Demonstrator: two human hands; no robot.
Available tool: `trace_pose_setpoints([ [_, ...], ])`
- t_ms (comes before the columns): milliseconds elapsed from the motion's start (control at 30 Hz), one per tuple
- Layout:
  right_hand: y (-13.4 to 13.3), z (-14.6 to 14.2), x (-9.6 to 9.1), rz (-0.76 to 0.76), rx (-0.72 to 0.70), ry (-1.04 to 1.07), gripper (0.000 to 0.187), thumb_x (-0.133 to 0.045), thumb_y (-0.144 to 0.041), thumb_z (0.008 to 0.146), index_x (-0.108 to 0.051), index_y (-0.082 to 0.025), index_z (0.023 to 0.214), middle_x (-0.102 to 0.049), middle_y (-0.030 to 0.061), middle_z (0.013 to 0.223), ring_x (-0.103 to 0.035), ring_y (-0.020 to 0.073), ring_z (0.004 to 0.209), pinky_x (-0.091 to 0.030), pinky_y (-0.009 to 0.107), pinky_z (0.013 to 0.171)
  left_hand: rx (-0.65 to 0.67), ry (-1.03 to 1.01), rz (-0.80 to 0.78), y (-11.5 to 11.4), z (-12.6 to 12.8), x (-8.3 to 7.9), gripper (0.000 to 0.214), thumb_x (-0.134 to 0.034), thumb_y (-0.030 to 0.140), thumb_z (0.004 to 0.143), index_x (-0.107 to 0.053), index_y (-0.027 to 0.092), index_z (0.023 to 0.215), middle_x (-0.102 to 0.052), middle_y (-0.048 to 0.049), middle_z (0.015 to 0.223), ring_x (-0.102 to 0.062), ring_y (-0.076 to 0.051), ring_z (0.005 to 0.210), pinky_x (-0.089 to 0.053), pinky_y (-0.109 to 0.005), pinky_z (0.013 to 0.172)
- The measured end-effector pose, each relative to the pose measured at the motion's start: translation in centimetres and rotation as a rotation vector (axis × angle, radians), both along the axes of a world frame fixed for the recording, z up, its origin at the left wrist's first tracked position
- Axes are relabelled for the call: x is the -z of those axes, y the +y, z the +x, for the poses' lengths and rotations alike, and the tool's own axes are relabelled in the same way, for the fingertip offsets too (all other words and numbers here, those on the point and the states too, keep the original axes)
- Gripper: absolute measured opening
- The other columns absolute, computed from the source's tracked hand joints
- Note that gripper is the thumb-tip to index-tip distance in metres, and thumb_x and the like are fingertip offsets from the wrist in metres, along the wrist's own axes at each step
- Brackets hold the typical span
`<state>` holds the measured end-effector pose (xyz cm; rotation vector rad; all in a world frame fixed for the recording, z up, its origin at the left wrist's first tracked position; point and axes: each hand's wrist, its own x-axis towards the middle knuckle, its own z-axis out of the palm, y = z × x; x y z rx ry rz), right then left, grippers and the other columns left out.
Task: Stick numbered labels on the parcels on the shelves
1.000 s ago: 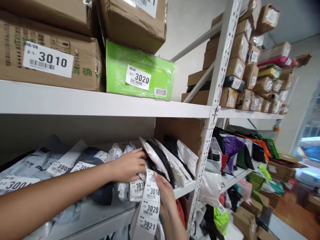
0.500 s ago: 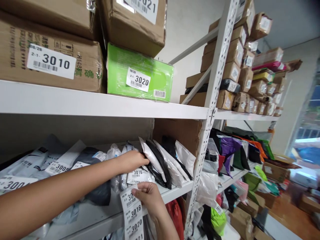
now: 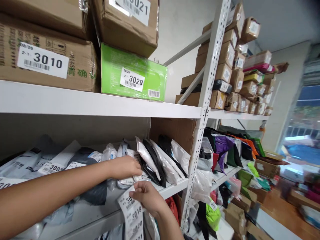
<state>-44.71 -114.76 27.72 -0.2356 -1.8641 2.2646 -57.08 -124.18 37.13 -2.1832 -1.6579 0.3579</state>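
Note:
My left hand (image 3: 126, 167) reaches in from the left over a row of upright mailing bags on the middle shelf. Its fingers curl down together over a white labelled mailing bag (image 3: 126, 182), covering much of its label; whatever lies under the fingertips is hidden. Just below, my right hand (image 3: 149, 197) pinches the top of a strip of barcode labels (image 3: 135, 216) between thumb and fingers. The strip hangs down in front of the shelf edge, reading 3018 and 3020, with the topmost number partly behind the thumb. White and black mailing bags (image 3: 149, 156) lean to the right of my left hand.
Above, a white shelf (image 3: 140, 108) bears a green box (image 3: 133, 75) labelled 3020 and a carton (image 3: 45, 63) labelled 3010. A perforated metal post (image 3: 203, 110) stands at the right. Beyond it are stacked cartons (image 3: 226, 53) and coloured bags (image 3: 222, 145).
My left hand has drawn back from beside the leaning white and black bags and come lower, over the label that read 3016. My right hand keeps the strip. The view has shifted slightly right.

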Motion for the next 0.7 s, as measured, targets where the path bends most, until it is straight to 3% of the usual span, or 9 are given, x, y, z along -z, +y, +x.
trace_pose_setpoints([
  [100,1.1,0.9,0.2,-0.141,0.085,0.135,0.046,-0.086,-0.042,0.043,-0.062,-0.014,0.07,-0.057,-0.0071,0.049,-0.044,0.0031,0.044,-0.03,0.019,0.048,-0.076,-0.311,-0.09,-0.1,-0.1,-0.8,0.008,-0.063,0.011,0.071,-0.059,0.018,0.074,-0.067,-0.0004,0.078,-0.059,-0.014,0.072,-0.041,-0.021,0.064],
  [167,1.7,0.5,0.7,-0.236,0.155,0.212,0.046,-0.086,-0.042,0.046,-0.066,-0.013,0.076,-0.066,-0.0009,0.057,-0.054,0.0077,0.051,-0.039,0.021,0.056,-0.146,-0.39,-0.089,0.0,-0.2,-1.2,0.008,-0.056,0.013,0.075,-0.061,0.018,0.071,-0.068,-0.0006,0.078,-0.06,-0.014,0.071,-0.042,-0.021,0.066],
  [333,1.2,-1.7,1.5,-0.385,0.238,0.286,0.051,-0.087,-0.042,0.041,-0.071,-0.014,0.08,-0.072,0.0041,0.062,-0.062,0.0158,0.056,-0.046,0.028,0.059,-0.276,-0.383,-0.022,0.5,0.4,-1.3,0.024,-0.054,0.012,0.074,-0.068,0.018,0.093,-0.07,-0.004,0.095,-0.062,-0.017,0.089,-0.044,-0.023,0.077],
  [433,0.3,-2.7,1.4,-0.398,0.432,0.268,0.055,-0.086,-0.05,0.035,-0.071,-0.014,0.073,-0.072,0.0055,0.063,-0.065,0.0187,0.06,-0.049,0.03,0.063,-0.362,-0.364,-0.001,0.6,1.0,-1.4,0.028,-0.041,0.013,0.084,-0.069,0.017,0.085,-0.071,-0.0038,0.09,-0.063,-0.015,0.083,-0.045,-0.023,0.076],
  [500,-0.1,-2.9,1.2,-0.361,0.493,0.265,0.054,-0.083,-0.054,0.035,-0.069,-0.014,0.069,-0.073,0.0069,0.064,-0.065,0.0198,0.063,-0.05,0.03,0.065,-0.418,-0.323,0.015,0.5,1.4,-1.5,0.027,-0.042,0.022,0.088,-0.068,0.016,0.08,-0.07,-0.0059,0.087,-0.064,-0.018,0.08,-0.046,-0.026,0.072],
  [600,-0.3,-3.1,1.1,-0.312,0.488,0.26,0.051,-0.08,-0.059,0.039,-0.064,-0.015,0.06,-0.068,0.0048,0.054,-0.062,0.0187,0.057,-0.048,0.029,0.057,-0.488,-0.237,0.048,0.6,1.7,-1.2,0.024,-0.052,0.033,0.084,-0.067,0.014,0.083,-0.069,-0.011,0.091,-0.064,-0.025,0.084,-0.048,-0.032,0.071],
  [700,-0.1,-3.3,1.5,-0.356,0.42,0.236,0.05,-0.081,-0.057,0.04,-0.062,-0.016,0.059,-0.064,0.0018,0.049,-0.058,0.0154,0.05,-0.043,0.027,0.05,-0.521,-0.155,0.083,0.8,1.8,-0.4,0.026,-0.052,0.03,0.085,-0.066,0.009,0.092,-0.068,-0.0171,0.098,-0.063,-0.03,0.093,-0.049,-0.039,0.08],
])
